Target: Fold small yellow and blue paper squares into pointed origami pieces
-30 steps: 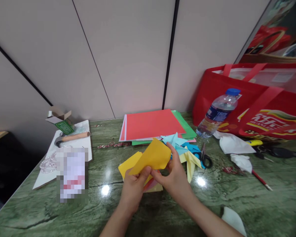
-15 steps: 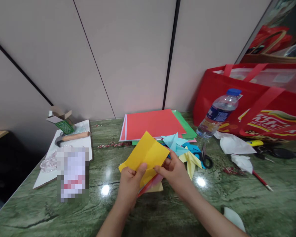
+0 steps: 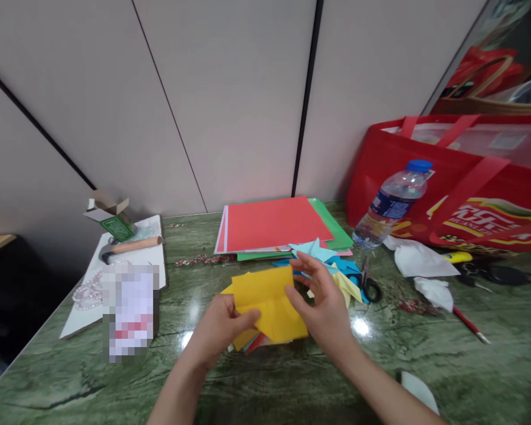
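A creased yellow sheet of paper [image 3: 268, 286] is held over the green table, pinched at its left side by my left hand [image 3: 219, 327], thumb in front. Beside its right edge is my right hand [image 3: 325, 301], fingers apart and thumb close against the paper; whether it touches is hard to tell. Small coloured paper sheets [image 3: 253, 343] lie partly hidden beneath the yellow one. Behind my right hand are a folded light blue paper piece [image 3: 317, 252], a blue one [image 3: 347, 267] and a pale yellow one [image 3: 347, 288]. Scissors with black handles [image 3: 371, 290] lie just right of them.
A stack of coloured sheets [image 3: 274, 224] lies by the wall. To the right stand a water bottle [image 3: 389, 203] and a red bag [image 3: 460, 171], near tissues [image 3: 425, 260] and a red pencil [image 3: 469, 323]. A hammer [image 3: 135, 245] and small box [image 3: 115, 224] sit left.
The yellow sheet has turned from a diagonal tilt to nearly level and come lower. My right hand's fingers have spread from their pinch on it; my left hand has shifted slightly left.
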The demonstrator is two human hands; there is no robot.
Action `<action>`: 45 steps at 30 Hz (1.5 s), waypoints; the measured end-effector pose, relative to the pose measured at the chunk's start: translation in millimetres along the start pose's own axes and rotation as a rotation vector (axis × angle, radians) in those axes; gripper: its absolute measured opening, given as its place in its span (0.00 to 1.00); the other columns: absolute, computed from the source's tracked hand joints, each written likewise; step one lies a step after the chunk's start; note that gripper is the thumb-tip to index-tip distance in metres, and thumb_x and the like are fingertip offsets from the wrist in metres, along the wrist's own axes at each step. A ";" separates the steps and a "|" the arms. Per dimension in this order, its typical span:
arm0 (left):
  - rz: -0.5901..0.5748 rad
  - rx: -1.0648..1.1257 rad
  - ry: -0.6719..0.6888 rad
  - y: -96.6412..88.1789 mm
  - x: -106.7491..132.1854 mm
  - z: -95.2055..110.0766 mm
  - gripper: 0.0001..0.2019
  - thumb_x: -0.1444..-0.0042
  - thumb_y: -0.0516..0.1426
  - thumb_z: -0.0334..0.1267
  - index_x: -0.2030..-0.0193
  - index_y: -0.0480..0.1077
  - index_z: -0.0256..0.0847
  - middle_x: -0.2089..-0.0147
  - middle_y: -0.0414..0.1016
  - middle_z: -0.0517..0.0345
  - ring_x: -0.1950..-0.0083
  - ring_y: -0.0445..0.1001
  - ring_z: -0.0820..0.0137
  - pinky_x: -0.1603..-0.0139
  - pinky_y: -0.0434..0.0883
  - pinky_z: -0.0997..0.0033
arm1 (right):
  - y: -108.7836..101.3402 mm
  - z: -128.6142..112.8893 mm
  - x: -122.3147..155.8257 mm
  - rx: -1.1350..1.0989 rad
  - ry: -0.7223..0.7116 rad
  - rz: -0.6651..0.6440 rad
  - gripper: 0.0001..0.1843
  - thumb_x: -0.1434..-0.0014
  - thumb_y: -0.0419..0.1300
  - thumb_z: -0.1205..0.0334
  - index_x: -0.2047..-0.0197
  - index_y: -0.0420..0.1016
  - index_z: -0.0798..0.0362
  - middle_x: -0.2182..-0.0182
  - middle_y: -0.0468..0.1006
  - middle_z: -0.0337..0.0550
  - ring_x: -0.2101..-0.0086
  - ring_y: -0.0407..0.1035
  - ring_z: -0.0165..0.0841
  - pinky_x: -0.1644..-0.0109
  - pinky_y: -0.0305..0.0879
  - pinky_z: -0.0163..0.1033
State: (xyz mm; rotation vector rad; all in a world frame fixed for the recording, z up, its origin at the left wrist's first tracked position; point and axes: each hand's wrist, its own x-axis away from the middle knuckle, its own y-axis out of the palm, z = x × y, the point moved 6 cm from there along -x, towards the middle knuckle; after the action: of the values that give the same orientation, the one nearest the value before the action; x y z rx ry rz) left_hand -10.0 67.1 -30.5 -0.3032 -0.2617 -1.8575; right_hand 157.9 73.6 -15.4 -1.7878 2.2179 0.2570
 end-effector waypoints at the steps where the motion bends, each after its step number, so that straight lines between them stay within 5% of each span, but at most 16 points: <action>1: -0.067 -0.047 -0.009 4.6 1.5 -1.3 0.10 0.58 0.62 0.39 0.70 0.75 0.34 0.74 0.77 0.54 0.74 0.71 0.70 0.71 0.67 0.73 | 1.2 -2.7 1.4 0.038 -0.033 -0.024 0.26 0.50 0.58 0.64 0.46 0.61 0.49 0.55 0.70 0.46 0.53 0.65 0.38 0.51 0.64 0.47; 4: -0.122 -0.152 -0.018 8.6 3.9 -4.1 0.11 0.61 0.63 0.41 0.76 0.74 0.34 0.80 0.74 0.58 0.80 0.67 0.74 0.78 0.62 0.77 | 6.2 -4.4 4.4 0.090 -0.020 -0.118 0.25 0.50 0.59 0.65 0.47 0.63 0.49 0.57 0.74 0.45 0.56 0.68 0.38 0.51 0.65 0.47; 11: 0.151 -0.035 0.028 -9.2 -1.1 3.9 0.12 0.60 0.62 0.43 0.78 0.73 0.34 0.78 0.74 0.56 0.76 0.68 0.72 0.74 0.63 0.76 | 14.1 6.7 6.1 0.067 0.148 -0.224 0.12 0.49 0.58 0.64 0.59 0.71 0.52 0.66 0.78 0.44 0.65 0.72 0.37 0.63 0.70 0.41; 19: 0.221 -0.057 0.111 -11.7 -1.0 8.6 0.14 0.54 0.58 0.46 0.78 0.72 0.36 0.81 0.68 0.61 0.78 0.61 0.74 0.77 0.56 0.77 | 23.4 12.5 9.8 -0.002 0.184 -0.318 0.10 0.50 0.58 0.63 0.62 0.71 0.53 0.69 0.78 0.42 0.71 0.72 0.34 0.69 0.70 0.38; 23: 0.225 -0.169 0.131 -11.8 1.2 9.9 0.17 0.55 0.59 0.46 0.87 0.68 0.37 0.85 0.61 0.63 0.81 0.55 0.76 0.81 0.50 0.76 | 23.7 13.5 9.9 -0.046 0.224 -0.325 0.07 0.48 0.57 0.60 0.66 0.73 0.52 0.72 0.77 0.40 0.70 0.71 0.34 0.68 0.69 0.38; 30: 0.239 -0.134 0.134 -8.8 2.2 10.5 0.14 0.55 0.58 0.46 0.82 0.71 0.37 0.83 0.65 0.63 0.80 0.60 0.75 0.81 0.54 0.77 | 22.2 12.9 10.3 -0.076 0.284 -0.291 0.07 0.49 0.58 0.59 0.68 0.73 0.51 0.75 0.75 0.38 0.74 0.69 0.32 0.75 0.66 0.35; 35: 0.309 -0.146 0.104 -10.9 3.7 10.4 0.17 0.55 0.58 0.45 0.88 0.66 0.37 0.87 0.60 0.65 0.83 0.56 0.77 0.82 0.50 0.77 | 23.5 12.1 11.5 -0.076 0.272 -0.305 0.05 0.51 0.59 0.60 0.70 0.73 0.52 0.77 0.73 0.38 0.76 0.67 0.30 0.76 0.64 0.33; 41: 0.163 -0.111 0.022 -3.7 0.6 3.7 0.16 0.57 0.59 0.50 0.79 0.71 0.36 0.82 0.68 0.62 0.79 0.64 0.73 0.80 0.56 0.77 | 15.2 14.7 8.9 -0.085 0.314 -0.190 0.08 0.50 0.59 0.57 0.69 0.73 0.53 0.76 0.74 0.40 0.77 0.68 0.32 0.78 0.66 0.34; 45: 0.126 -0.104 -0.037 -4.0 -0.2 -3.1 0.19 0.59 0.59 0.53 0.80 0.69 0.35 0.83 0.66 0.62 0.79 0.65 0.72 0.79 0.58 0.77 | 10.8 7.7 5.7 -0.031 0.205 -0.152 0.07 0.49 0.58 0.62 0.67 0.75 0.53 0.71 0.78 0.42 0.71 0.71 0.33 0.71 0.69 0.35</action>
State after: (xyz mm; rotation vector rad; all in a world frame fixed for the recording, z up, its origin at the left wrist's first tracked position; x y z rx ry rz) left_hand -14.0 67.4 -33.6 -0.4168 -0.1683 -1.7450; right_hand 147.1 73.1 -24.9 -2.0707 2.2053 0.0788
